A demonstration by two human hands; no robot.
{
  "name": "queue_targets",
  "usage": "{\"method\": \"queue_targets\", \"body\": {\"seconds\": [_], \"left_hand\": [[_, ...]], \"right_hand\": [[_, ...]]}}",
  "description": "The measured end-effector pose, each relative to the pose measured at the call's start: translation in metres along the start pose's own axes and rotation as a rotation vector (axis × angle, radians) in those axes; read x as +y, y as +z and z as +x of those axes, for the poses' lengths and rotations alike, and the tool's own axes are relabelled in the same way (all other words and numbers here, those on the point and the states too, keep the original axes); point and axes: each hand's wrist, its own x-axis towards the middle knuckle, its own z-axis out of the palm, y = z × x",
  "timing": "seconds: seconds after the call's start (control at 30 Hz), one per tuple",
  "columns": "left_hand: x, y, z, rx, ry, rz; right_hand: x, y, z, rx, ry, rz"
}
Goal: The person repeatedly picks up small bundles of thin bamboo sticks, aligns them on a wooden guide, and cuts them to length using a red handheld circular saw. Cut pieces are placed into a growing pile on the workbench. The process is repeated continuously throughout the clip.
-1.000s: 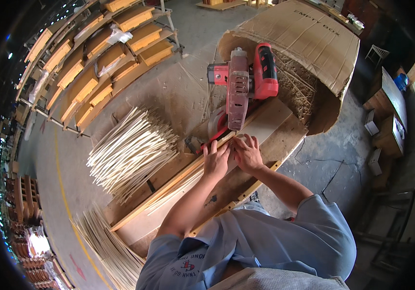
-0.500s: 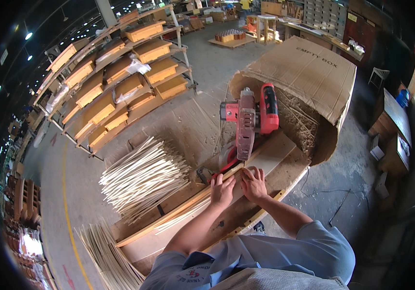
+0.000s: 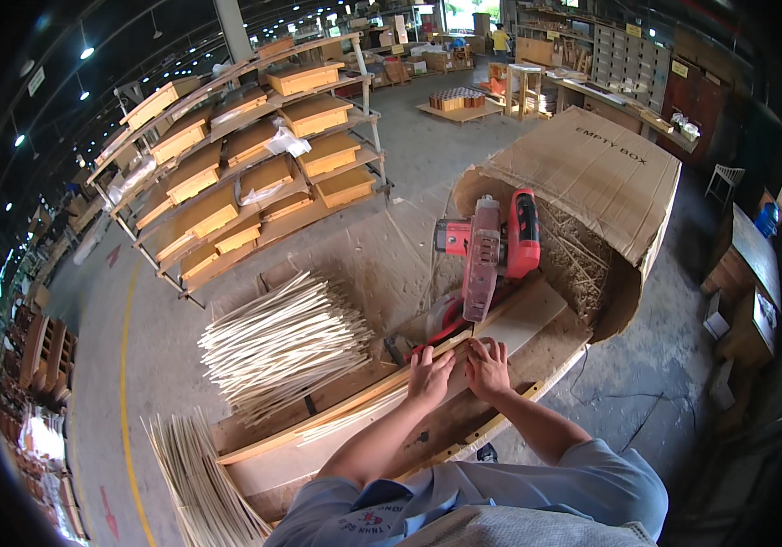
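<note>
A red miter saw (image 3: 482, 260) with a clear reddish blade guard stands just beyond my hands, its head over a long wooden fence (image 3: 345, 406). Pale thin wooden sticks (image 3: 354, 417) lie along that fence and run under my left hand (image 3: 429, 377). That hand's fingers are bent over the fence and closed on the sticks. Close beside it, my right hand (image 3: 488, 369) presses down near the saw with curled fingers. What lies beneath those fingers is hidden. A big pile of cut sticks (image 3: 282, 342) rests to the left of the fence.
Another bundle of long sticks (image 3: 195, 479) lies at the lower left. Beyond the saw, an open cardboard box (image 3: 591, 173) holds offcuts and sawdust. A tiered rack (image 3: 373, 128) with wooden drawers stands at the far left. Desks (image 3: 745, 251) are at the right.
The view has tilted up and shifted, so the scene sits lower and further right. My hands stay at the fence by the saw; the right fingers look slightly shifted.
</note>
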Motion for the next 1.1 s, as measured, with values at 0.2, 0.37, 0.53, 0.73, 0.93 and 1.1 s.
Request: {"method": "queue_targets", "body": {"seconds": [0.2, 0.37, 0.53, 0.73, 0.93, 1.1], "left_hand": [[0.002, -0.002, -0.001, -0.011, -0.003, 0.001], [0.003, -0.003, 0.000, -0.028, 0.000, 0.002], [-0.002, -0.003, -0.002, -0.042, -0.002, 0.029], [0.008, -0.008, 0.009, -0.115, 0.017, 0.003], [-0.007, -0.002, -0.003, -0.103, -0.044, 0.023], [-0.013, 0.014, -0.003, -0.019, 0.033, 0.101]], "right_hand": [[0.000, 0.001, -0.001, 0.002, -0.007, -0.007], [0.001, 0.000, -0.001, 0.011, -0.008, -0.005], [-0.006, 0.003, 0.000, 0.007, 0.000, -0.010], [0.038, 0.016, 0.006, 0.052, 0.195, 0.339], [0.057, -0.127, 0.147, 0.640, 0.607, 1.053], [0.031, -0.237, 0.227, -0.013, 0.471, 0.750]]}}
